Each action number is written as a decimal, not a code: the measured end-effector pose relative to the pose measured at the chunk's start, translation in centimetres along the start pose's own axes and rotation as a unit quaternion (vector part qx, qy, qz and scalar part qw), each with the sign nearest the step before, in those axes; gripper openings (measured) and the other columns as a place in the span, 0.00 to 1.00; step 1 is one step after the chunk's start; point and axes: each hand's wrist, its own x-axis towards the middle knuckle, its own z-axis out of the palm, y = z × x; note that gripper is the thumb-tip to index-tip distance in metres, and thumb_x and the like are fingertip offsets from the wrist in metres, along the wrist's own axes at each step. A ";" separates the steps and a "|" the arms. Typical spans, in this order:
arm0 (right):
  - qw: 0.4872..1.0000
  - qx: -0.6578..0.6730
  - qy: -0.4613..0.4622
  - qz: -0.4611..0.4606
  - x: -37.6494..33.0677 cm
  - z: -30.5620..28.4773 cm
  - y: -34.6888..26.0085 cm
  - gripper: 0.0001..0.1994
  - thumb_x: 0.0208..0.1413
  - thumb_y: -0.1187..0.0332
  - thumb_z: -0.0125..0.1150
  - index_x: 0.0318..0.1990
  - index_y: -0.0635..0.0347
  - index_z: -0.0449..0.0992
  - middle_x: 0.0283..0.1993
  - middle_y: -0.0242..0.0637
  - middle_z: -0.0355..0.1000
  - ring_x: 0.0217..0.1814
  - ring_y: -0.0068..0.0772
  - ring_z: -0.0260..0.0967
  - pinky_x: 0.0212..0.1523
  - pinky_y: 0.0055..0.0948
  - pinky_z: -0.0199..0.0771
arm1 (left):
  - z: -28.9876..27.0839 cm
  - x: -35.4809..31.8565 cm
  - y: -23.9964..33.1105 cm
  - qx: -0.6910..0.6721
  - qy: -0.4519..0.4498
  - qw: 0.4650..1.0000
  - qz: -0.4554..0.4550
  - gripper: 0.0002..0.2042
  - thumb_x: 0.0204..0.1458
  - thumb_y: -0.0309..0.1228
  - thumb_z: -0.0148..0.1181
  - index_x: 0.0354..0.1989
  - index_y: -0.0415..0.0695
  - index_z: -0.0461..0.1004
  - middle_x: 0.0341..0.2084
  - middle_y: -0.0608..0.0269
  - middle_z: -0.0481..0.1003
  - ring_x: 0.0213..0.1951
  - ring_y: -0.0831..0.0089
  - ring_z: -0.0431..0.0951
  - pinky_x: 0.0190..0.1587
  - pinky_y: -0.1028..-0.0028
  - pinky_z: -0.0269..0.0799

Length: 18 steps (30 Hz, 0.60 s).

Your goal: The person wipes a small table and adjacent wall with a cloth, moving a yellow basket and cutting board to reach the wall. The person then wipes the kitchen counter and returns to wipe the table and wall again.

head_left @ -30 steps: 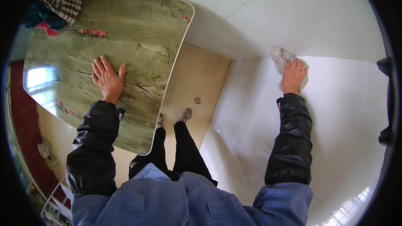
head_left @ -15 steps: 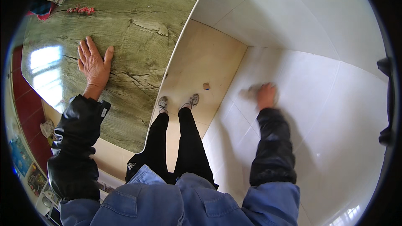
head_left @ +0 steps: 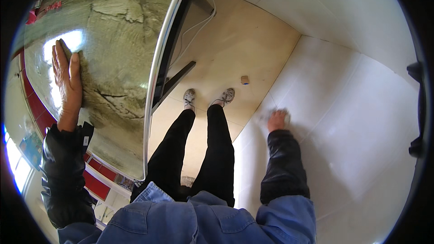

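Observation:
My left hand [head_left: 68,79] lies flat on the wood-patterned table top [head_left: 122,40], fingers stretched out and the thumb apart from them. It holds nothing. On the other side, my right hand [head_left: 276,121] is closed on a pale, greyish cloth [head_left: 286,115] and presses it against the white tiled wall [head_left: 348,104]. Motion smears part of the cloth, and the hand hides much of the rest. Dark sleeve covers wrap both my forearms.
Dark table legs [head_left: 183,74] and a white cable [head_left: 199,28] show beyond the table's pale edge. A small brown block-like thing [head_left: 245,80] lies on the beige floor [head_left: 226,40] ahead of my shoes [head_left: 228,96]. Red bits [head_left: 53,6] are on the table's far left.
My view has shifted, so the table looks steeper and its legs and the cable now show. The right hand with the cloth has moved lower on the wall. My left hand stays on the table.

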 end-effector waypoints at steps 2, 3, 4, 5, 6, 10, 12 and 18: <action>0.992 -0.034 -0.077 -0.096 0.1 1.7 -2.7 0.18 0.63 0.59 0.47 0.56 0.43 0.78 0.62 0.32 0.70 0.70 0.47 0.57 0.69 0.62 0.48 | 0.1 0.0 -0.9 -0.050 -0.015 0.999 0.003 0.37 0.65 0.54 0.39 0.74 0.39 0.48 0.74 0.45 0.47 0.75 0.53 0.43 0.74 0.59 0.36; 0.997 -0.023 -0.043 -0.065 0.7 1.5 -2.6 0.18 0.62 0.59 0.48 0.56 0.43 0.78 0.60 0.31 0.71 0.68 0.46 0.59 0.67 0.62 0.51 | 0.5 0.3 -1.3 -0.089 -0.007 0.996 -0.015 0.36 0.65 0.53 0.40 0.74 0.40 0.48 0.74 0.48 0.47 0.76 0.54 0.42 0.74 0.60 0.36; 0.999 -0.001 -0.016 -0.040 2.7 0.4 -0.8 0.18 0.62 0.58 0.48 0.56 0.45 0.78 0.59 0.31 0.73 0.66 0.45 0.62 0.64 0.61 0.55 | 0.3 0.1 -1.7 -0.105 -0.020 0.994 -0.017 0.37 0.65 0.55 0.39 0.75 0.43 0.48 0.75 0.51 0.45 0.76 0.55 0.42 0.75 0.60 0.35; 0.999 -0.021 0.020 -0.022 5.2 -1.3 1.4 0.19 0.62 0.58 0.49 0.56 0.47 0.78 0.57 0.30 0.74 0.63 0.44 0.65 0.61 0.60 0.60 | 0.4 -0.2 -2.0 -0.102 -0.025 0.994 -0.011 0.37 0.64 0.56 0.39 0.75 0.45 0.48 0.75 0.53 0.45 0.76 0.56 0.41 0.75 0.60 0.35; 0.988 -0.075 0.120 0.063 7.7 -3.3 4.1 0.18 0.61 0.59 0.50 0.53 0.51 0.79 0.53 0.33 0.75 0.60 0.43 0.67 0.56 0.55 0.65 | 0.3 -0.4 -2.2 -0.111 -0.025 0.993 -0.040 0.38 0.64 0.58 0.39 0.75 0.47 0.47 0.75 0.54 0.45 0.76 0.57 0.41 0.75 0.59 0.35; 0.908 -0.102 0.346 0.215 16.7 -12.0 16.8 0.11 0.58 0.62 0.55 0.46 0.47 0.78 0.49 0.33 0.70 0.55 0.41 0.65 0.46 0.46 0.68 | -0.6 -0.1 -3.5 -0.094 -0.048 0.993 -0.054 0.39 0.62 0.61 0.36 0.76 0.52 0.46 0.75 0.54 0.47 0.73 0.55 0.50 0.74 0.56 0.42; 0.902 -0.095 0.343 0.246 19.4 -14.5 19.5 0.14 0.56 0.64 0.56 0.50 0.48 0.76 0.55 0.38 0.68 0.58 0.45 0.64 0.47 0.47 0.67 | -0.8 0.1 -3.9 -0.105 -0.053 0.988 -0.104 0.38 0.62 0.61 0.36 0.76 0.52 0.46 0.75 0.54 0.47 0.73 0.55 0.50 0.74 0.56 0.42; 0.980 -0.022 0.079 0.179 23.0 -7.5 10.5 0.20 0.65 0.58 0.45 0.58 0.53 0.76 0.60 0.41 0.70 0.65 0.49 0.63 0.65 0.60 0.53 | -2.5 0.4 -4.6 -0.124 -0.070 0.987 -0.070 0.38 0.63 0.60 0.37 0.76 0.51 0.45 0.75 0.54 0.47 0.73 0.56 0.49 0.74 0.57 0.42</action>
